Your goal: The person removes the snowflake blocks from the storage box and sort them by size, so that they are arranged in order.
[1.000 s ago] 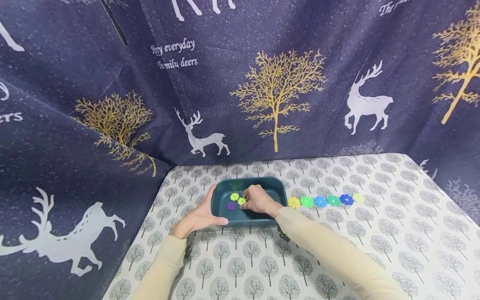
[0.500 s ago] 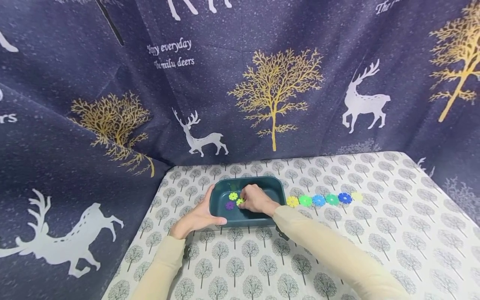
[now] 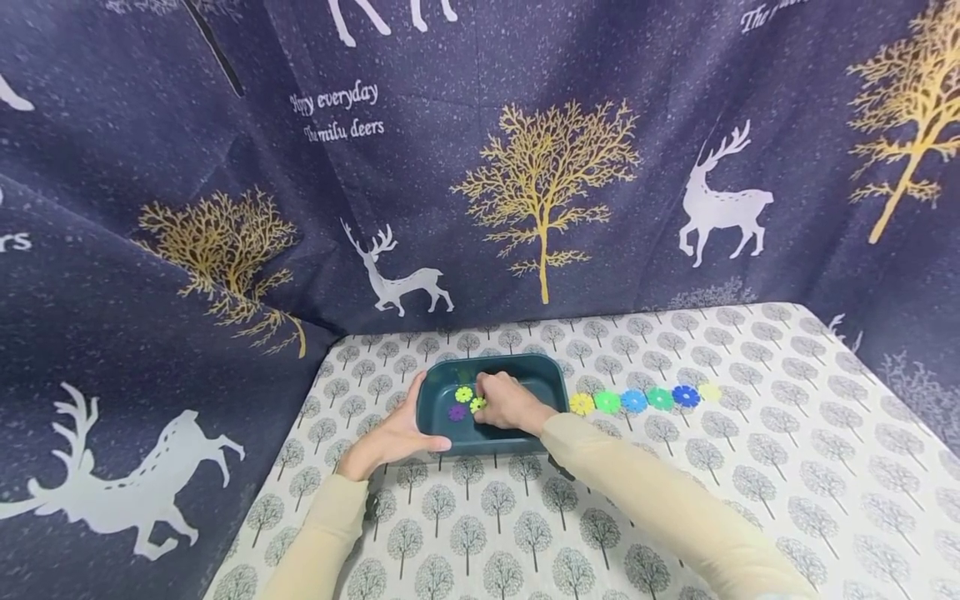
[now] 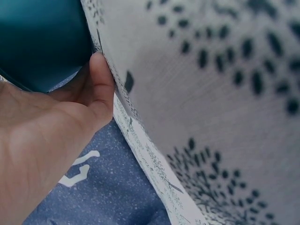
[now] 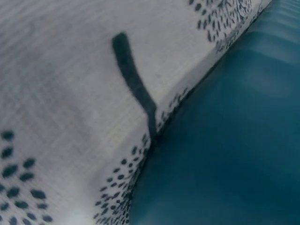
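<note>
A dark teal plastic basin (image 3: 480, 447) sits on the table. My left hand (image 3: 392, 431) holds its left end, the thumb along the near wall; in the left wrist view the left hand (image 4: 61, 122) curves about the basin's corner (image 4: 42, 42). My right hand (image 3: 510, 404) reaches down inside and pinches a yellow-green snowflake disc (image 3: 476, 404) at its right edge. Another yellow-green disc (image 3: 464, 393) and a purple disc (image 3: 457, 412) lie beside it on the basin floor. The right wrist view shows only the basin wall (image 5: 225, 136) and cloth, no fingers.
Right of the basin, a row of several discs runs across the tablecloth (image 3: 510, 533): a yellow disc (image 3: 581, 404) nearest, then greens and blues, with a pale yellow disc (image 3: 709, 392) at the far end. A dark deer-print curtain (image 3: 420, 208) hangs behind the table.
The right fingers have shifted very slightly over the yellow-green disc. The left hand keeps its hold on the basin. The whole view has drifted a little.
</note>
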### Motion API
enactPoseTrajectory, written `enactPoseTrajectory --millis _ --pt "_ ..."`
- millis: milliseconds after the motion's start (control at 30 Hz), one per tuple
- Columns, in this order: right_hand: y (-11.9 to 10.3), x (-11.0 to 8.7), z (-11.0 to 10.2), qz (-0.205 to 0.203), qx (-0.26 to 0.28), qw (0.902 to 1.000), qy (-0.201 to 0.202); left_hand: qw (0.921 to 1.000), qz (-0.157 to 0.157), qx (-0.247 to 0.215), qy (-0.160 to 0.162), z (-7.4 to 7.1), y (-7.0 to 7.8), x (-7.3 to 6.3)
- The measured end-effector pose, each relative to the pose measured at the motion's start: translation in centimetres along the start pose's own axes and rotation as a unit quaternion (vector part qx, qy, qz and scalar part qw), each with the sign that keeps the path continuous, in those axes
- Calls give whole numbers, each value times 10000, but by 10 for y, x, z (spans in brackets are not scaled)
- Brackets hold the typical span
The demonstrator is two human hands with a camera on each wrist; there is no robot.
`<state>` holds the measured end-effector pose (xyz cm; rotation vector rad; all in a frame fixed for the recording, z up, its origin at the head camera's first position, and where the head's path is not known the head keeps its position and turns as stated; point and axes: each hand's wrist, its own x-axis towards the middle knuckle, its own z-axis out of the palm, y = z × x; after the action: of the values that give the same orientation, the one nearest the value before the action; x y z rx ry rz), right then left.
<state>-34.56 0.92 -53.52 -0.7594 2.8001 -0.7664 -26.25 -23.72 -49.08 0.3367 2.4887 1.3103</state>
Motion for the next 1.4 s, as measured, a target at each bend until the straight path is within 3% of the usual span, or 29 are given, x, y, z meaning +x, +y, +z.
enactPoseTrajectory --millis 233,467,767,1100,1400 --pt "-18 -21 -19 -414 198 9989 -116 9999 -49 -119 -3 0 -1 -1" --pt "-31 -35 -31 -402 245 9988 -99 9999 40 -104 -1 1 -2 -1" --pt "-26 -36 -34 -464 289 9984 -165 10000 -12 -34 65 2 -4 0" --pt "-24 -37 -34 -437 480 9978 -99 9995 133 -274 -31 1 -5 0" --pt "-29 -44 -42 -343 721 9968 -4 10000 31 -70 5 1 -2 -2"
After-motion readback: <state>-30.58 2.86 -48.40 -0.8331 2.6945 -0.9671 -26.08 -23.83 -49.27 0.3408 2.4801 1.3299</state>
